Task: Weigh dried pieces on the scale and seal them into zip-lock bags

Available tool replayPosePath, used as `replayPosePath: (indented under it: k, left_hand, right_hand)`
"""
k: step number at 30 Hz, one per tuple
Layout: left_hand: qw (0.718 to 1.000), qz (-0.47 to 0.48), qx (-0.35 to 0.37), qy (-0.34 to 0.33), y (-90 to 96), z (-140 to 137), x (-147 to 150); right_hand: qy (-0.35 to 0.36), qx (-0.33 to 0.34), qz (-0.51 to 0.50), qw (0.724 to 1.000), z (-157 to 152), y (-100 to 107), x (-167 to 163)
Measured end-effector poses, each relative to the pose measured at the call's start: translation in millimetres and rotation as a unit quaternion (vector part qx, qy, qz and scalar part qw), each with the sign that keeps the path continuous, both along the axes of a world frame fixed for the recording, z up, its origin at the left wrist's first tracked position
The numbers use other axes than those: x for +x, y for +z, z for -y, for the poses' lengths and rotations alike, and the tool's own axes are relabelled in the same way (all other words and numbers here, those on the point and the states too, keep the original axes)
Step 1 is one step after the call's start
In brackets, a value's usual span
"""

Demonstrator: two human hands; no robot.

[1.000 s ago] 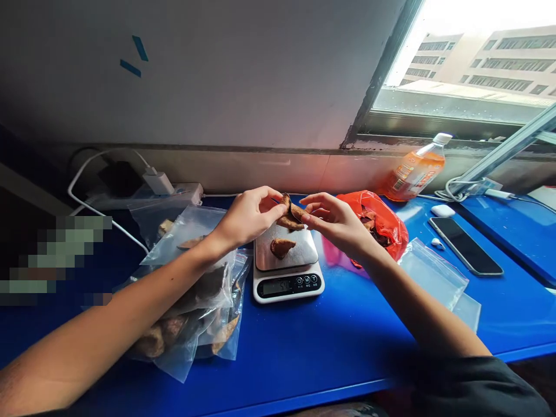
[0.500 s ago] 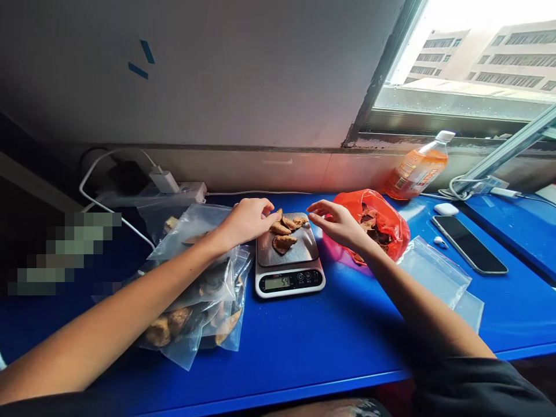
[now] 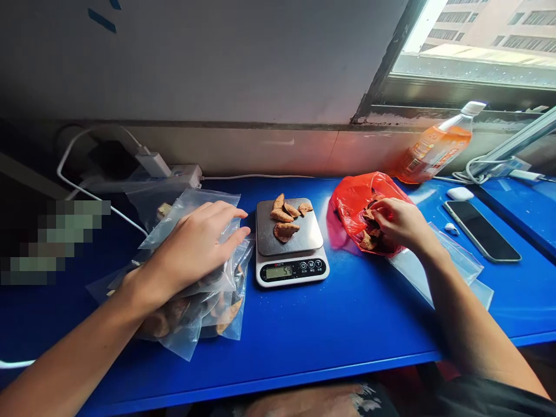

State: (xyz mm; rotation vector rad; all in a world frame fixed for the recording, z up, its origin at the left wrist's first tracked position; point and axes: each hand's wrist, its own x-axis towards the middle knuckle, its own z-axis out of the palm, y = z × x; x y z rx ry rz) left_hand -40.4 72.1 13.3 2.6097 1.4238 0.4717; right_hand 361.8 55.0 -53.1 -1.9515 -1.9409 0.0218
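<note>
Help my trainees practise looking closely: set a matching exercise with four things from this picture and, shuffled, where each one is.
Things
1. Right hand
2. Left hand
3. Scale
4. Phone

Places
A. Beside the white earbud
B. Under the loose brown pieces
C. At the opening of the red bag
D. Over the filled clear bags

Pairs: 1-C, 2-D, 3-B, 4-A
</note>
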Motion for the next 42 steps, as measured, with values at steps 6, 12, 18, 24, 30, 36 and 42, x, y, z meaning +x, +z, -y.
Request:
replayPosePath:
  k: [6,12,18,24,30,36,42]
  left_hand:
    - [0.983,-0.017,0.025,-0.180,9.4,-21.9,47.3]
    - [0.963,-0.060,-0.013,-0.264,-5.0,-53.4,85.6]
    - [0.970,-0.069,-0.032,-0.231,-12.0,-54.1,76.6]
    - [0.979,-0.042,0.012,-0.198,-2.2,-44.5,73.7]
    - [0.981,-0.046,0.043,-0.185,3.2,-49.7,77.7]
    - [0.975,-0.100,0.030,-0.198,18.4,-64.6,118.4]
    - [0.970,-0.106,0.007,-0.218,32.4,-50.9,99.7]
  right_hand:
    - [0.059,0.015,0.079,0.995,-10.9,-16.0,-4.6]
    - [0.068,0.034,0.046,0.996,-4.9,-17.4,-1.2]
    - [0.075,0.024,0.027,0.997,-3.6,-14.1,-1.3]
    - [0.068,0.027,-0.036,0.997,0.7,-11.7,0.4]
    - [0.066,0.033,-0.058,0.996,0.4,-14.1,-1.3]
    - [0.067,0.033,-0.060,0.995,0.3,-14.2,-3.7]
    - [0.071,0.039,-0.058,0.995,3.3,-12.4,-3.7]
